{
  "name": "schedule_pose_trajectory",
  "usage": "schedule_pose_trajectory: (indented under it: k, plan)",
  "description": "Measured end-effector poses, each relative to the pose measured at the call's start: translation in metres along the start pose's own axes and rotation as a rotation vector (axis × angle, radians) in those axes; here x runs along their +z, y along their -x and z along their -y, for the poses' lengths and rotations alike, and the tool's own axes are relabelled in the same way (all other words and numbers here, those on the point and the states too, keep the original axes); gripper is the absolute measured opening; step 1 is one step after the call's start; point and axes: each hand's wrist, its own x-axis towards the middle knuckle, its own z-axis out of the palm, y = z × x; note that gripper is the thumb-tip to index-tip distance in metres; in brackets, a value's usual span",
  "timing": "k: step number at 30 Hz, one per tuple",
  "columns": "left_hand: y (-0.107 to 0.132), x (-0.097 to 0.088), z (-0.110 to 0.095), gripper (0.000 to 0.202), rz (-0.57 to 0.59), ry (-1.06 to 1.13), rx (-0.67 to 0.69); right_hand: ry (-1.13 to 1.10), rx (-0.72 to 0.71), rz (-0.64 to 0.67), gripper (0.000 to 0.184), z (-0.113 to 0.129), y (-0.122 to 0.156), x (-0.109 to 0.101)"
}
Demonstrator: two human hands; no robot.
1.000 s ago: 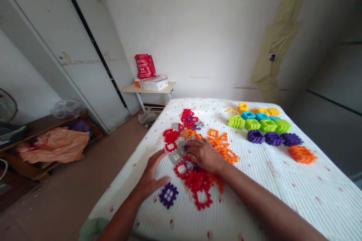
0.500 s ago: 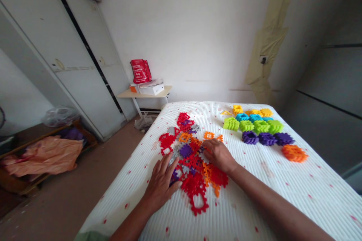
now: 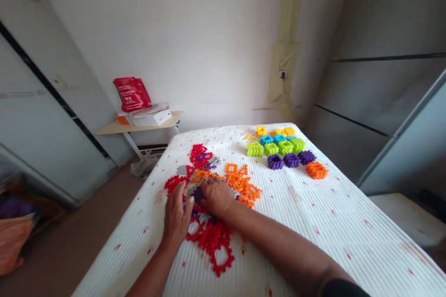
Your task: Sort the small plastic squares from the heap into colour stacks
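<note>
A heap of flat interlocking plastic tiles (image 3: 209, 185), red, orange, purple and grey, lies on a white bedsheet (image 3: 313, 222). My left hand (image 3: 176, 216) lies flat, palm down, on the heap's left side, fingers apart. My right hand (image 3: 216, 195) rests on the middle of the heap with fingers curled over a purple tile (image 3: 198, 193); whether it grips the tile is hidden. Orange tiles (image 3: 242, 182) lie just right of my right hand. Further back stand assembled cubes: green (image 3: 273, 148), purple (image 3: 291, 160), blue (image 3: 273, 139), yellow (image 3: 275, 131) and one orange (image 3: 317, 170).
The bed's left edge drops to a brown floor (image 3: 87, 236). A small side table (image 3: 139, 125) with a red bag (image 3: 132, 94) and a white box stands by the far wall. A grey wardrobe (image 3: 38, 120) is on the left, grey panels on the right.
The view has swung right. My right hand moved left, back onto the middle of the heap over the purple tile, and my left hand moved up beside it.
</note>
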Motion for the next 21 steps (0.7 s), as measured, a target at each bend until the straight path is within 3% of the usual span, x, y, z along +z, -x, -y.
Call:
schedule_pose_trajectory:
  k: [3, 10, 15, 21]
  plan:
    - [-0.002, 0.0015, 0.0019, 0.051, -0.019, 0.055, -0.032, -0.021, 0.02, -0.013, 0.026, 0.0002, -0.001, 0.0004]
    - [0.0005, 0.0055, 0.0053, 0.048, 0.109, 0.068, -0.143, -0.051, 0.101, 0.018, 0.028, 0.001, -0.0089, 0.0071]
    - [-0.0011, 0.0013, 0.0044, 0.042, 0.148, 0.05, -0.049, -0.074, 0.086, 0.014, 0.028, -0.0009, -0.0092, 0.0053]
    - [-0.0005, 0.001, 0.003, 0.039, 0.103, -0.025, 0.003, -0.115, 0.088, 0.012, 0.027, -0.0015, -0.0072, -0.0012]
